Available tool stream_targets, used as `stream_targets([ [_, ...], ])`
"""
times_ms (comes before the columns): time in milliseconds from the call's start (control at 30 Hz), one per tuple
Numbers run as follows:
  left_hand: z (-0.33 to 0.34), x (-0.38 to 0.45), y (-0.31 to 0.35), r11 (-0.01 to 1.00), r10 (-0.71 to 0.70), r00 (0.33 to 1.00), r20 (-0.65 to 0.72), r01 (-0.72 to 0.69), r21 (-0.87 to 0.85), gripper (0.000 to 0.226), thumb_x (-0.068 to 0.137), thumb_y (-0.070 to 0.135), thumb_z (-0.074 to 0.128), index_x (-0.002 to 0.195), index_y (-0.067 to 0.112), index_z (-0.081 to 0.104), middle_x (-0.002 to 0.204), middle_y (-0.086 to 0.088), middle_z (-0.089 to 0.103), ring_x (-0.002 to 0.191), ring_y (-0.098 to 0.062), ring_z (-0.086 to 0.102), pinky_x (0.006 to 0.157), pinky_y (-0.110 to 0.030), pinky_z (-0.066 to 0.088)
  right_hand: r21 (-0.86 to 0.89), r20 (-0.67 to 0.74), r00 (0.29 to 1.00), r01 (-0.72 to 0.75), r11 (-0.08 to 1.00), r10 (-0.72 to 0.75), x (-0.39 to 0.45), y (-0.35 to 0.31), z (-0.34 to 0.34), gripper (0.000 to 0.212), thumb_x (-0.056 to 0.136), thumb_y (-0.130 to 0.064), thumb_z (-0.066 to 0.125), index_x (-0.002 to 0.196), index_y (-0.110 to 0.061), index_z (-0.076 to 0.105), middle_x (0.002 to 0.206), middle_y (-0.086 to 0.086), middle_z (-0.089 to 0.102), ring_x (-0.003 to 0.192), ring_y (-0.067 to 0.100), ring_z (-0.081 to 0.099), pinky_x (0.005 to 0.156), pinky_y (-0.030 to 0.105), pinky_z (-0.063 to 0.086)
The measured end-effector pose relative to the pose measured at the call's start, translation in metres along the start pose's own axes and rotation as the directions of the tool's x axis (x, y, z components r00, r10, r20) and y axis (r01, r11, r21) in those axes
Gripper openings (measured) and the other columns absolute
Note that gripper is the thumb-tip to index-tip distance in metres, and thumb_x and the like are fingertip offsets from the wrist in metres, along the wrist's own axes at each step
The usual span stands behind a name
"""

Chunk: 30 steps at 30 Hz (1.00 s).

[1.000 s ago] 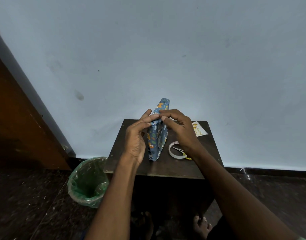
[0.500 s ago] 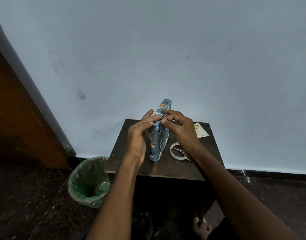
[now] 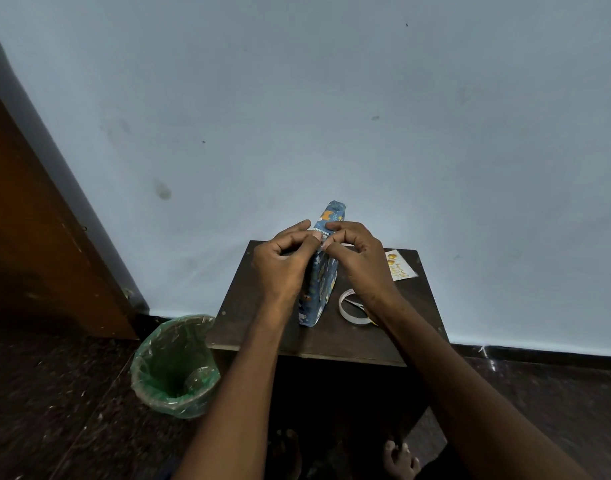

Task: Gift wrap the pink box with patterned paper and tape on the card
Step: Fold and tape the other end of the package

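Note:
The box [image 3: 320, 282], fully covered in blue patterned paper, stands on edge in the middle of a small dark table [image 3: 255, 306]. My left hand [image 3: 283, 268] and my right hand [image 3: 361, 261] meet at its upper near edge, fingers curled, pinching the paper fold there; something pale, maybe tape, shows between the fingertips. A white tape roll [image 3: 352, 308] lies right of the box, partly under my right wrist. The small card [image 3: 399, 266] with yellow print lies at the table's back right.
A bin lined with a green bag [image 3: 174, 365] stands on the floor left of the table. A wooden door [image 3: 37, 237] is at far left, a pale wall behind. Bare feet show below the table's front edge.
Both hands have curled tighter over the box's upper near edge, the left fingers bending down onto the fold. The box stays standing in the same place.

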<state>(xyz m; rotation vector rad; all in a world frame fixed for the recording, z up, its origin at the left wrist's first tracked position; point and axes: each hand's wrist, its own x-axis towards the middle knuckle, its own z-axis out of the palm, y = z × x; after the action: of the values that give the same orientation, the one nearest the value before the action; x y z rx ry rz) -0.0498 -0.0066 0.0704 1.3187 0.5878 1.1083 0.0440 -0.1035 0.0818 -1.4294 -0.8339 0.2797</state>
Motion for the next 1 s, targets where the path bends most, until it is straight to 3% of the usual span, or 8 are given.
stream_targets([
  [100, 0.005, 0.0, 0.0, 0.999, -0.031, 0.998, -0.052, 0.029, -0.033, 0.007, 0.085, 0.004, 0.084, 0.09, 0.008, 0.086, 0.108, -0.002, 0.082, 0.106, -0.016, 0.078, 0.1, -0.046, 0.061, -0.002, -0.014, 1.0, -0.01, 1.0, 0.01, 0.002, 0.0, 0.002, 0.011, 0.085, -0.021, 0.071, 0.08, -0.011, 0.073, 0.118, -0.014, 0.068, 0.119, 0.004, 0.063, 0.106, 0.046, 0.05],
  [233, 0.007, -0.003, 0.002, 0.998, -0.047, 0.996, -0.08, 0.044, -0.039, 0.009, 0.085, 0.004, 0.085, 0.091, 0.009, 0.087, 0.105, -0.001, 0.083, 0.104, -0.018, 0.079, 0.098, -0.047, 0.062, -0.012, -0.026, 1.0, -0.009, 1.0, 0.009, 0.002, -0.001, 0.005, 0.016, 0.092, -0.017, 0.073, 0.076, -0.015, 0.07, 0.116, -0.014, 0.066, 0.117, 0.003, 0.063, 0.106, 0.045, 0.05],
  [433, 0.011, -0.007, -0.002, 0.998, -0.049, 0.99, -0.134, 0.043, -0.044, 0.011, 0.085, 0.003, 0.085, 0.093, 0.01, 0.087, 0.101, 0.001, 0.083, 0.1, -0.019, 0.08, 0.096, -0.049, 0.063, -0.051, -0.059, 0.998, -0.025, 0.998, 0.022, 0.001, -0.007, 0.006, 0.025, 0.085, -0.026, 0.077, 0.064, -0.025, 0.064, 0.108, -0.02, 0.067, 0.11, 0.004, 0.066, 0.1, 0.05, 0.053],
  [600, 0.014, -0.017, 0.003, 1.0, -0.01, 0.99, -0.14, 0.007, -0.018, 0.016, 0.087, 0.004, 0.083, 0.101, 0.012, 0.086, 0.099, 0.004, 0.083, 0.1, -0.011, 0.079, 0.096, -0.041, 0.063, -0.099, -0.078, 0.997, -0.011, 0.995, 0.003, 0.002, -0.009, 0.001, 0.027, 0.082, -0.021, 0.079, 0.061, -0.021, 0.063, 0.107, -0.014, 0.07, 0.11, 0.0, 0.065, 0.1, 0.044, 0.052],
  [700, 0.014, -0.017, 0.004, 0.998, -0.058, 0.99, -0.132, 0.054, -0.036, 0.035, 0.088, 0.003, 0.081, 0.121, 0.014, 0.081, 0.102, 0.003, 0.083, 0.099, -0.009, 0.079, 0.092, -0.031, 0.063, -0.075, -0.087, 0.996, -0.007, 0.997, 0.0, 0.002, -0.008, -0.001, 0.025, 0.078, -0.021, 0.082, 0.061, -0.019, 0.064, 0.105, -0.013, 0.073, 0.11, 0.001, 0.067, 0.099, 0.044, 0.054],
  [833, 0.013, -0.01, 0.002, 0.981, -0.154, 0.981, -0.12, 0.136, -0.14, 0.039, 0.087, -0.001, 0.079, 0.122, 0.017, 0.081, 0.103, -0.001, 0.083, 0.102, -0.022, 0.079, 0.094, -0.039, 0.063, 0.051, -0.078, 0.996, -0.04, 0.998, 0.044, 0.003, -0.002, 0.0, 0.021, 0.074, -0.011, 0.084, 0.07, -0.011, 0.064, 0.109, -0.007, 0.077, 0.109, 0.006, 0.072, 0.097, 0.047, 0.058],
  [933, 0.016, -0.009, 0.006, 0.932, -0.274, 0.955, -0.115, 0.234, -0.276, 0.03, 0.087, -0.003, 0.075, 0.111, 0.012, 0.083, 0.105, -0.006, 0.083, 0.101, -0.027, 0.079, 0.09, -0.04, 0.064, 0.246, -0.047, 0.994, -0.089, 0.965, 0.103, 0.003, 0.001, 0.003, 0.026, 0.077, 0.003, 0.084, 0.091, -0.009, 0.066, 0.11, 0.001, 0.078, 0.107, 0.022, 0.075, 0.091, 0.045, 0.061],
  [1000, 0.016, -0.007, 0.007, 0.91, -0.311, 0.943, -0.117, 0.26, -0.323, 0.025, 0.087, -0.003, 0.073, 0.106, 0.009, 0.084, 0.103, -0.01, 0.083, 0.097, -0.028, 0.078, 0.089, -0.041, 0.064, 0.309, -0.02, 0.991, -0.119, 0.944, 0.131, 0.002, 0.003, 0.003, 0.029, 0.081, 0.014, 0.075, 0.102, -0.004, 0.067, 0.113, 0.002, 0.078, 0.109, 0.022, 0.074, 0.089, 0.04, 0.062],
])
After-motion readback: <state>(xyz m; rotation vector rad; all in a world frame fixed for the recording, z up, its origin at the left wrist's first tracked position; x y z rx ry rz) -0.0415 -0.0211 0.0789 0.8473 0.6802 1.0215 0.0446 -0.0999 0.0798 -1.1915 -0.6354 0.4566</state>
